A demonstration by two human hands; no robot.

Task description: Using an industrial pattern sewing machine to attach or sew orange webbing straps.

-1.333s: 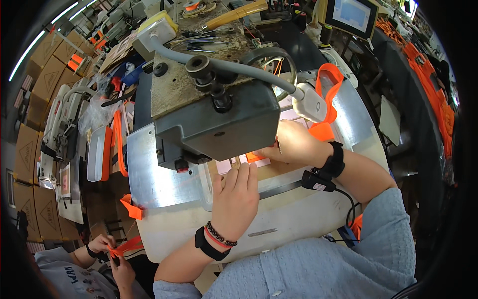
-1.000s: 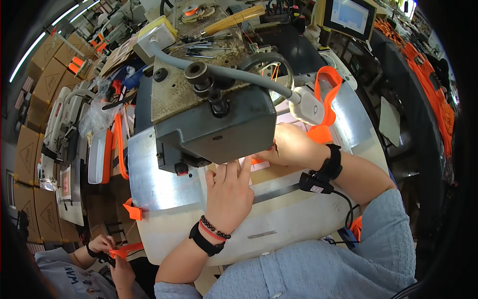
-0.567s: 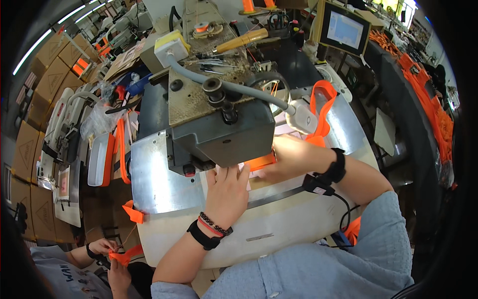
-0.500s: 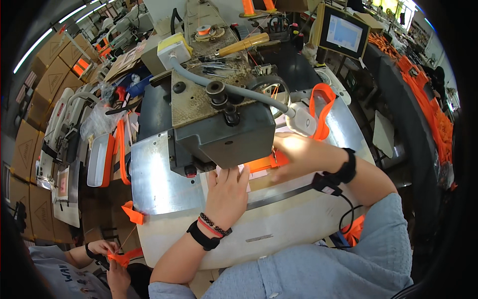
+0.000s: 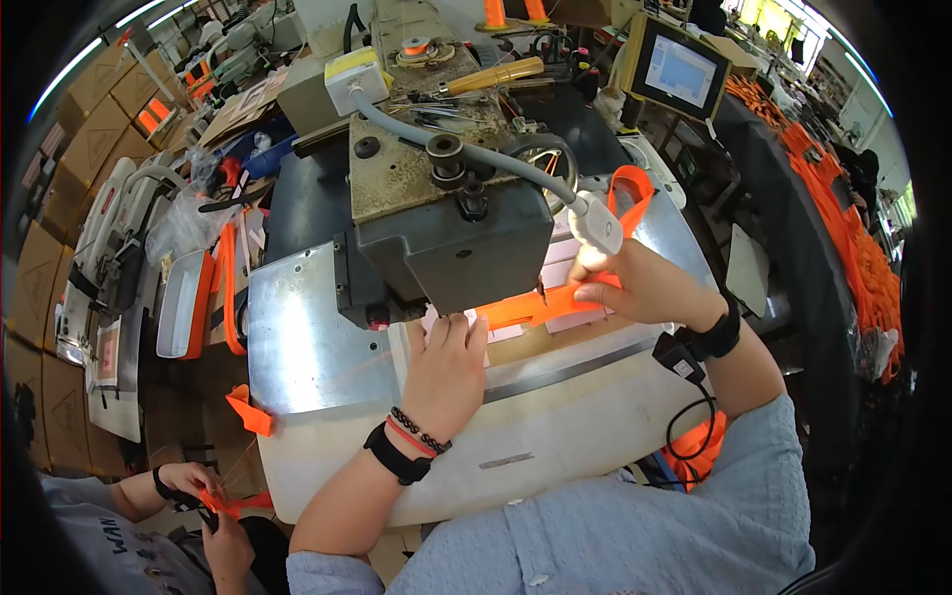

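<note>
My left hand (image 5: 446, 372) lies at the lower left of the sewing machine head (image 5: 446, 263), fingertips on a pale pink piece on the work plate, fingers stretched and slightly bent. My right hand (image 5: 650, 288) pinches an orange strap (image 5: 526, 307) between thumb and fingers, right of the head and below a white lamp (image 5: 600, 228). The strap runs leftward across pink pieces on a tan board toward my left hand; the area beneath the head is partly hidden. A loop of orange webbing (image 5: 632, 180) rises behind the lamp.
A co-worker's hands (image 5: 193, 479) work orange material at lower left. A white-and-orange tray (image 5: 178, 302), plastic bags and cardboard boxes (image 5: 89, 159) are at left. A screen (image 5: 674, 74) stands back right, beside a long pile of orange straps (image 5: 858, 258). Tools lie atop the machine.
My right hand has moved rightward, drawing the orange strap out from under the head, so more of it shows. My left hand stays near the plate. The view has shifted slightly.
</note>
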